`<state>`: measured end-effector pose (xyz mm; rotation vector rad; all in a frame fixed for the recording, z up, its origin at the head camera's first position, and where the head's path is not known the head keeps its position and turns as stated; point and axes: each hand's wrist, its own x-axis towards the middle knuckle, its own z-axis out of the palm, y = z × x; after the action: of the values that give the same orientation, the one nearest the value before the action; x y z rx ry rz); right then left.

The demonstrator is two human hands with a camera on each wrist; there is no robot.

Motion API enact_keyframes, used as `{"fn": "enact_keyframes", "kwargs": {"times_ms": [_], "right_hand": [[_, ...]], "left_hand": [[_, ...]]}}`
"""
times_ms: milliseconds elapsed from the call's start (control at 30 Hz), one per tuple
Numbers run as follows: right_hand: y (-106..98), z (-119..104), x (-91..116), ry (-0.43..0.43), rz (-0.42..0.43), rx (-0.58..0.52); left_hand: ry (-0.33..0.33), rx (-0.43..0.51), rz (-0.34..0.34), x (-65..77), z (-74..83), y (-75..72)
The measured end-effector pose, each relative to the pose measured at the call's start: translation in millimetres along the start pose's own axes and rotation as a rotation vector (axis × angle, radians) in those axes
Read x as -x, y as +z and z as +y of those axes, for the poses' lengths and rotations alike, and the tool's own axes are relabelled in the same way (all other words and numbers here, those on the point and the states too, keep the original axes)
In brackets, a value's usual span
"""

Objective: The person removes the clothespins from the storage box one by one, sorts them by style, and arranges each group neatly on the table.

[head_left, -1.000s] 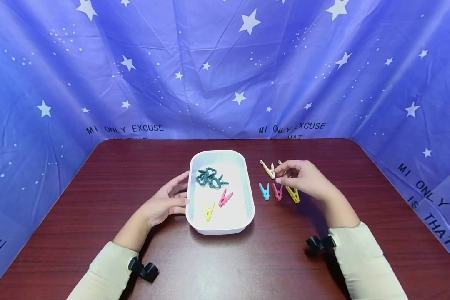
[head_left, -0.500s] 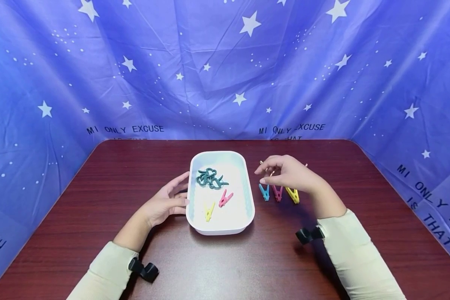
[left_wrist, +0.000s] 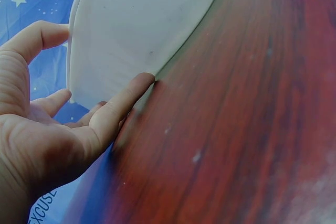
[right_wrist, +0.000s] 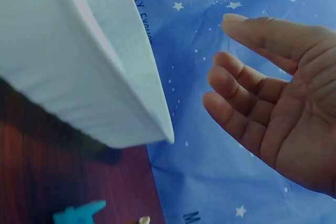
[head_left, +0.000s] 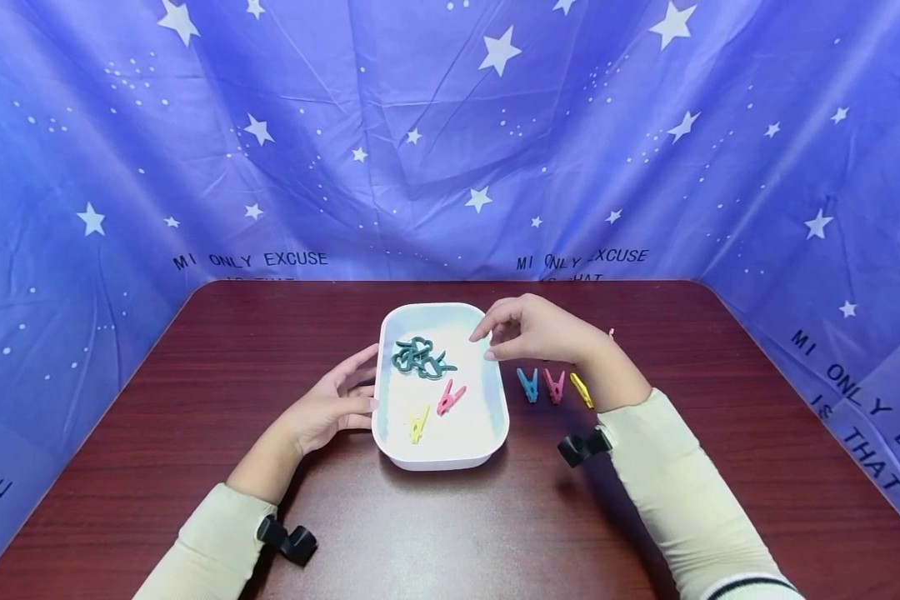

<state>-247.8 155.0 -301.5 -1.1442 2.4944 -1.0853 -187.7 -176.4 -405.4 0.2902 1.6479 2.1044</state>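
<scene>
A white rectangular tray [head_left: 441, 458] stands on the table. Inside it lie several tangled dark green clips [head_left: 418, 358], a pink clothespin [head_left: 450, 397] and a yellow clothespin [head_left: 418, 423]. My left hand [head_left: 330, 408] touches the tray's left side; in the left wrist view its fingertips [left_wrist: 144, 78] rest on the outer wall. Over the tray's right rim hovers my right hand [head_left: 536, 329], fingers loosely bent. The right wrist view shows nothing between its thumb and fingers [right_wrist: 226, 82]. Right of the tray lie a blue clothespin [head_left: 528, 385], a pink one and a yellow one, partly hidden by the wrist.
A pale clip tip [head_left: 611, 333] peeks out behind the right forearm; the other pale clips are hidden there. A blue star-printed cloth [head_left: 420, 167] hangs along the back and sides of the dark red table [head_left: 405, 542].
My right hand has moved left from the pale clothespins, past the blue one, to the tray's right rim. The left hand and the tray have stayed in place.
</scene>
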Motion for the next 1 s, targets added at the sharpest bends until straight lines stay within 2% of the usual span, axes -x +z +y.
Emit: {"fn": "enact_keyframes", "kwargs": {"times_ms": [233,567,800,1000], "right_hand": [[3.4,-12.0,-20.9,-0.018,-0.087,-0.018],[13.2,-16.2,-52.1,-0.034,-0.219,-0.031],[21.8,-21.7,-73.8,-0.024,-0.359,0.023],[34.9,-22.5,-91.4,-0.008,-0.493,0.012]], "left_hand": [[-0.002,0.002,-0.005,-0.2,-0.5,0.1],[-0.003,0.006,-0.004,-0.3,-0.9,0.5],[-0.004,0.001,-0.007,-2.0,-1.7,-1.2],[-0.007,-0.005,-0.004,-1.7,-0.8,-1.2]]}}
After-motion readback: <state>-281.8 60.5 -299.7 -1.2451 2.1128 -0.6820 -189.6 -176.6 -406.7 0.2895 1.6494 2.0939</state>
